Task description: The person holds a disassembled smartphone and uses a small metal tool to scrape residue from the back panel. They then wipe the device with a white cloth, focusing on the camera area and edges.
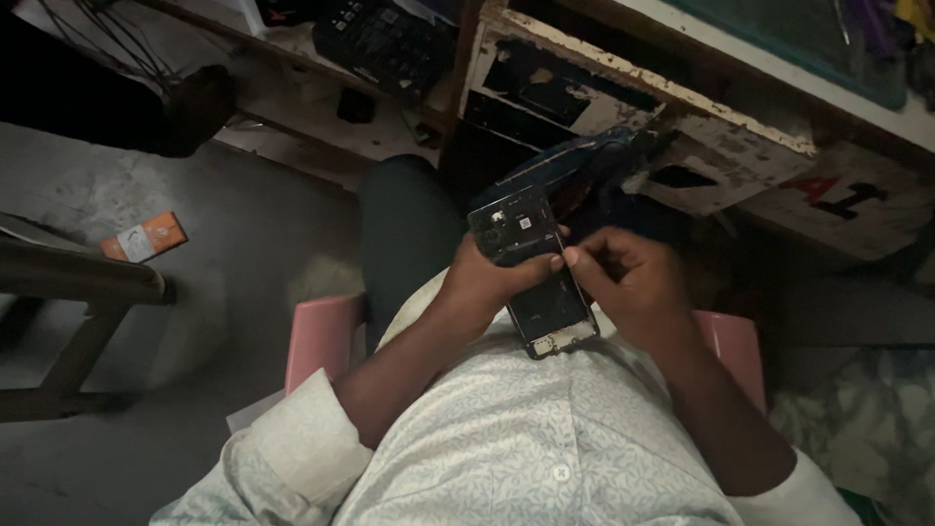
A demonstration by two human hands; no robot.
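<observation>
An opened black smartphone (531,273) with its back cover off shows bare circuit parts, and it lies over my lap. My left hand (487,282) grips its left side, fingers wrapped around the middle. My right hand (628,278) is pinched at the phone's right edge, thumb and forefinger pressing close to the frame; whether a small tool is between them is too dark to tell. Both forearms come out of rolled white patterned sleeves.
A pink plastic stool (326,336) is under me. A worn wooden counter (682,107) with peeling paint stands ahead. A dark wooden bench (78,292) is at the left, with an orange packet (146,237) on the grey floor. A dark keypad device (385,39) rests on the lower shelf.
</observation>
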